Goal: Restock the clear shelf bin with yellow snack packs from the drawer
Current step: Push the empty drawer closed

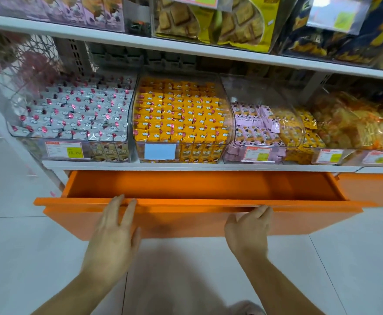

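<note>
Here, hands: two, left hand (115,226) and right hand (250,227), fingers lying straight, touching the drawer (186,220) front.
Bin: one clear shelf bin (181,119) sitting above, holding yellow snack packs (177,110).

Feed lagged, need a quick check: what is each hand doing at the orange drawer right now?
Left hand: open, straight fingers resting on the orange drawer front's top edge, holding nothing.
Right hand: fingers bent over the same edge; a real grip cannot be told.
</note>
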Demonstrator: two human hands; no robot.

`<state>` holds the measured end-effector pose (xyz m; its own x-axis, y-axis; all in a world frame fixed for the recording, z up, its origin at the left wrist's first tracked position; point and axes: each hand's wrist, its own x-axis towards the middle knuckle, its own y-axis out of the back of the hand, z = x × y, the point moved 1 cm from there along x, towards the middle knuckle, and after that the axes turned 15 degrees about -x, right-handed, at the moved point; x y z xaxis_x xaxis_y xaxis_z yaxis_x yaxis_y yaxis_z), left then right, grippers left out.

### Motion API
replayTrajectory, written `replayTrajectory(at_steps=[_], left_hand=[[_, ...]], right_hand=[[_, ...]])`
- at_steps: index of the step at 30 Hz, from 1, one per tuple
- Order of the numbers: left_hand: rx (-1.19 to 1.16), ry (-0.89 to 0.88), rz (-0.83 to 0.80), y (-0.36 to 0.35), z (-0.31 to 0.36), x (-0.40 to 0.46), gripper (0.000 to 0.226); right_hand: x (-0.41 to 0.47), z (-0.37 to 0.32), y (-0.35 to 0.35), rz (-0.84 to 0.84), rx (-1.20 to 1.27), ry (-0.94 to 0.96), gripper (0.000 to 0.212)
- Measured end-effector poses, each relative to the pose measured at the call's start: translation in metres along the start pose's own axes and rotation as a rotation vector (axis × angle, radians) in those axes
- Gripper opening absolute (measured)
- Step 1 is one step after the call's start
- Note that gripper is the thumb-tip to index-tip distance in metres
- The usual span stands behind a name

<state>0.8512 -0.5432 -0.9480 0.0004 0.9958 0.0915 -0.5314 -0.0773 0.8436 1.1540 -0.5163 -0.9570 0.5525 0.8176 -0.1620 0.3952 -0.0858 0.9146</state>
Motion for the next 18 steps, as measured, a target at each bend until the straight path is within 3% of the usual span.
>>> replayTrajectory(at_steps=[6, 10, 18], left_hand=[[-0.049, -0.123, -0.068, -0.004, -0.002, -0.002, 0.072], [-0.072, -0.091, -0.148, -0.014, -0.014, 0.012, 0.076], [0.036, 0.009, -0.175, -0.034, -0.039, 0.056, 0.091]], right_hand=[[0.013, 0.008, -0.01, -0.093, 0.223, 0.094, 0.12], [0.039, 0.013, -0.004, -0.149, 0.224, 0.093, 0.118], [0.109, 0.011, 0.004, -0.231, 0.458, -0.039, 0.112]])
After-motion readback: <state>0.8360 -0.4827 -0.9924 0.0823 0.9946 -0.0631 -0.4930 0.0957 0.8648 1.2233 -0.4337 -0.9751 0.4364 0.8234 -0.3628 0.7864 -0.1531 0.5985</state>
